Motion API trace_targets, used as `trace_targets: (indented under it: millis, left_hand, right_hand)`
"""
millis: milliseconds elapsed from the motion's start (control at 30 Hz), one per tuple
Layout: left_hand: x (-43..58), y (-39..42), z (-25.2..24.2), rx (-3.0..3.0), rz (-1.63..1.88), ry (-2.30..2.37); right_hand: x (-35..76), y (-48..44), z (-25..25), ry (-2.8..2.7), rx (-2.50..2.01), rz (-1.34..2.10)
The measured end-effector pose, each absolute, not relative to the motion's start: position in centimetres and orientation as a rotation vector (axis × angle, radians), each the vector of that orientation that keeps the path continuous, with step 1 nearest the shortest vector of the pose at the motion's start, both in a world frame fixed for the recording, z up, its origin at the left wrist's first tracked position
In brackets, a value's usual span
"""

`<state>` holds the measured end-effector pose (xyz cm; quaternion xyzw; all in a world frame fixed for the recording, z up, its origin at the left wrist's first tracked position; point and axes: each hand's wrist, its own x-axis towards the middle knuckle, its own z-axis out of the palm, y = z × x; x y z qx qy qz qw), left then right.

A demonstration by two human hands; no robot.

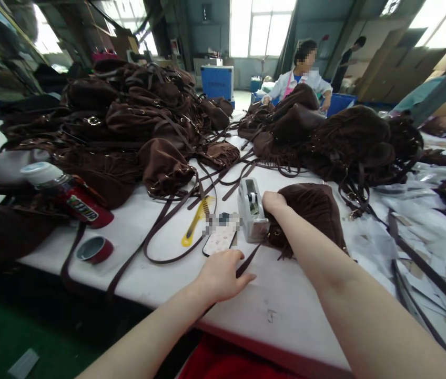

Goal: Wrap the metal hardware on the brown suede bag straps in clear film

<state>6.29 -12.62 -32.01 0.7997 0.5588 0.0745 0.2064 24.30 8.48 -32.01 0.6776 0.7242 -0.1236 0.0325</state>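
Note:
My left hand [223, 273] is over the near edge of the white table, thumb and forefinger apart. A dark brown strap [247, 261] runs beneath it. My right hand [274, 202] reaches to the left side of a brown fringed bag [313, 210], close beside a grey tape dispenser [252, 213]. Its fingers are mostly hidden, so whether they grip anything does not show. Just beyond my left hand lies a phone [220, 239] in a pale patterned case. To its left is a yellow comb [196, 223].
Brown bags are heaped at the left [128, 110] and right [325, 131]. A red flask [84, 202] with a white lid leans near a red cup [94, 249]. Clear plastic wrapping [373, 237] covers the right side. A co-worker [300, 76] stands across the table; others are farther off.

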Motion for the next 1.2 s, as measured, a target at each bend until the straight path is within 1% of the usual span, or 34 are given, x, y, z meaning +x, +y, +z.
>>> trace_targets:
  millis: [133,267,467,600,667,700,733,767,800,867,933,967,1033,1067,1133,1200]
  left_hand:
    - [8.4,-11.3,-32.9,2.258,0.123,1.541]
    - [9.7,-10.7,-33.3,2.191,0.139,1.558]
    - [10.0,-10.7,-33.3,2.057,0.322,1.394]
    - [9.7,-11.3,-33.0,1.930,0.508,1.264]
    - [9.7,-11.8,-32.5,1.868,0.586,1.173]
    - [9.8,-12.2,-32.2,1.834,0.620,1.130]
    - [9.8,-12.5,-31.8,1.801,0.650,1.100]
    - [9.9,-12.9,-31.3,1.773,0.674,1.081]
    - [10.0,-13.2,-30.9,1.753,0.692,1.071]
    - [10.2,-13.9,-30.1,1.749,0.706,1.056]
    - [10.3,-14.4,-29.6,1.794,0.711,1.041]
    - [10.3,-14.6,-29.4,1.831,0.712,1.036]
    - [10.3,-14.9,-29.3,1.919,0.708,1.038]
    - [10.3,-15.0,-29.3,1.969,0.701,1.049]
    - [10.2,-15.2,-29.4,2.087,0.674,1.100]
    - [10.1,-15.4,-29.6,2.234,0.641,1.175]
  right_hand:
    - [25.4,8.9,-32.6,2.202,2.121,-0.421]
    - [25.4,9.0,-32.8,2.223,2.141,-0.498]
    - [25.1,8.9,-32.4,2.198,2.322,-0.642]
    - [27.0,7.6,-30.4,2.220,2.524,-0.735]
    - [28.4,4.8,-29.1,2.388,2.659,-0.819]
    - [29.0,2.7,-28.4,2.607,2.755,-0.957]
    - [29.5,0.0,-27.9,2.828,2.813,-1.168]
    - [29.9,-2.9,-27.6,2.923,2.806,-1.466]
    - [30.0,-6.0,-27.5,2.853,2.800,-1.802]
    - [29.6,-11.9,-28.2,2.429,2.763,-2.404]
    - [28.7,-16.1,-29.7,1.933,2.709,-2.740]
    - [28.3,-17.4,-30.5,1.729,2.669,-2.816]
    - [27.5,-18.6,-32.2,1.463,2.595,-2.847]
    - [27.3,-18.6,-32.7,1.420,2.593,-2.798]
    - [27.2,-18.2,-33.3,1.536,2.667,-2.567]
    - [27.2,-17.6,-33.4,1.803,2.778,-2.212]
